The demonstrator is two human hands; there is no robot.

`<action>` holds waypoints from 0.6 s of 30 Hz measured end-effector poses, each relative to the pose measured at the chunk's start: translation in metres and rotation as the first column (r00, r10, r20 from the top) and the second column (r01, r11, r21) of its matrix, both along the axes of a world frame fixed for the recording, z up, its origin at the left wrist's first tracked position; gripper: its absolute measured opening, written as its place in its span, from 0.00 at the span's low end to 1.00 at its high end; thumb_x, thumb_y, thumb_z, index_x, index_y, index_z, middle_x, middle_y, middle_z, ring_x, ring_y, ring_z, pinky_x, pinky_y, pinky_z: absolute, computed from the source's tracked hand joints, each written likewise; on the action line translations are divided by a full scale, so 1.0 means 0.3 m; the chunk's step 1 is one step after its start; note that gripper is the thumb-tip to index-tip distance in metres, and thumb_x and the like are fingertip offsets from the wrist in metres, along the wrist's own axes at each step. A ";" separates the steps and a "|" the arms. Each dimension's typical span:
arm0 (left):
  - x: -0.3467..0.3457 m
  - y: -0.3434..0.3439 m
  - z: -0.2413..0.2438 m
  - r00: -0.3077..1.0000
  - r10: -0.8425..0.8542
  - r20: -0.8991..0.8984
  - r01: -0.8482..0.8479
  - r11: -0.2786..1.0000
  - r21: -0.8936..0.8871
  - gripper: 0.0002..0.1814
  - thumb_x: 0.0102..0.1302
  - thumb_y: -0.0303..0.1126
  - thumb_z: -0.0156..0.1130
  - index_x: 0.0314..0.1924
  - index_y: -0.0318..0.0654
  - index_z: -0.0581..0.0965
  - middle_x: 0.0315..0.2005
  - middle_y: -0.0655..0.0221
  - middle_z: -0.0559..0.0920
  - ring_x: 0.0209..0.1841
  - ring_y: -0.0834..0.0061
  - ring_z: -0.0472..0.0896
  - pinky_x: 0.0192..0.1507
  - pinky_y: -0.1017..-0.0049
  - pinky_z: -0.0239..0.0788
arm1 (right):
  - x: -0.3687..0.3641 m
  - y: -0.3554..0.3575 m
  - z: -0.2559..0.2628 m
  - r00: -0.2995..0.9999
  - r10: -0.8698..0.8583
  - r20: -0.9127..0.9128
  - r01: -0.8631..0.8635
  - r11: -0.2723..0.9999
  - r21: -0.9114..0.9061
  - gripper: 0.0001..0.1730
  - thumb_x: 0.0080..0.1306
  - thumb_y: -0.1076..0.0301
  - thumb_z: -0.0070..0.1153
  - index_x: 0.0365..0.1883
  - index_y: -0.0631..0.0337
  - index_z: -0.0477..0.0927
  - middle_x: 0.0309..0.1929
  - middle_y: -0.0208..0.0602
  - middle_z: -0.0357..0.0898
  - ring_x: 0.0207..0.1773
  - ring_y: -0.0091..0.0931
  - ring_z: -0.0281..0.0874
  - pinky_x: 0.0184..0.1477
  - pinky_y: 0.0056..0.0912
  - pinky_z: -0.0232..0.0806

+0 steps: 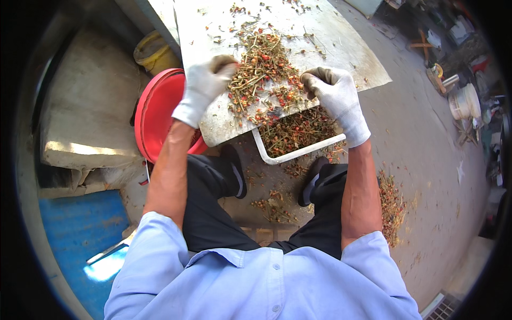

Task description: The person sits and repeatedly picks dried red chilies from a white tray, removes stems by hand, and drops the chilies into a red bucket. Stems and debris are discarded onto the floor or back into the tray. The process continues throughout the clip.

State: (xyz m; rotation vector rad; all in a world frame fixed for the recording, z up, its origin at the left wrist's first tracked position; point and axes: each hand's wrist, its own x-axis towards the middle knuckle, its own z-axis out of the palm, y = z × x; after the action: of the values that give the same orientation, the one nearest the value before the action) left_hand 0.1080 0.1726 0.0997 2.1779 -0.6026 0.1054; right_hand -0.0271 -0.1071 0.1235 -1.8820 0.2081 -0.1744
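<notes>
A heap of dried stalks and stem caps with red bits (264, 60), which look like chilli stems, lies on a pale, worn tabletop (352, 52). My left hand (212, 80), in a white glove with darker fingers, is blurred at the heap's left side. Its fingers are curled, and a speck of red shows by the fingertips; whether it is held is unclear. At the heap's right edge my right hand (330, 86), gloved alike, has its thumb and fingers drawn together. Anything between them is hidden. Below the table's near edge, a white-rimmed container (276, 160) holds more stalks.
A red basin (160, 116) stands left of the table, with a yellow bucket (158, 56) behind it. Stalks (276, 208) lie between my feet, and another pile (392, 208) is on the floor at right. A white tub (464, 102) and clutter line the far right.
</notes>
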 end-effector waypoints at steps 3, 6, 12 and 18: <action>0.080 0.192 -0.074 0.999 0.035 0.034 -0.036 0.999 0.022 0.07 0.72 0.28 0.72 0.46 0.33 0.89 0.32 0.71 0.89 0.32 0.83 0.84 0.34 0.78 0.75 | -0.012 -0.025 0.001 0.999 -0.038 0.012 0.037 0.999 0.021 0.12 0.75 0.67 0.64 0.46 0.68 0.91 0.28 0.26 0.86 0.29 0.13 0.77 0.32 0.22 0.70; 0.127 0.404 -0.145 0.992 0.116 0.042 -0.122 0.969 0.217 0.05 0.70 0.24 0.66 0.42 0.34 0.88 0.28 0.72 0.88 0.30 0.84 0.82 0.34 0.77 0.74 | -0.026 -0.053 -0.007 0.996 -0.080 0.045 0.080 0.997 -0.004 0.11 0.76 0.67 0.64 0.45 0.68 0.91 0.28 0.27 0.87 0.29 0.13 0.79 0.33 0.21 0.71; 0.134 0.596 -0.175 0.950 0.301 -0.083 -0.217 0.827 0.518 0.07 0.64 0.28 0.65 0.39 0.37 0.86 0.28 0.59 0.88 0.30 0.67 0.87 0.36 0.66 0.78 | -0.025 -0.079 -0.002 0.992 -0.111 0.057 0.109 0.993 0.043 0.12 0.76 0.67 0.65 0.45 0.68 0.91 0.29 0.27 0.87 0.29 0.14 0.80 0.33 0.21 0.72; 0.187 0.388 -0.200 0.995 0.093 -0.046 -0.061 0.884 0.464 0.14 0.69 0.41 0.66 0.44 0.39 0.88 0.38 0.54 0.90 0.42 0.59 0.90 0.49 0.62 0.80 | -0.008 -0.041 0.022 0.990 -0.107 0.093 0.100 0.992 0.081 0.11 0.75 0.67 0.66 0.47 0.66 0.92 0.29 0.26 0.87 0.29 0.13 0.78 0.33 0.21 0.71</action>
State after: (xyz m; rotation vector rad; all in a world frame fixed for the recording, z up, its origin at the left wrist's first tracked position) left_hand 0.1642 0.2889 0.0398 2.6589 -0.5414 -0.0801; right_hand -0.0293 -0.1194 0.1300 -1.7833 0.2428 -0.3245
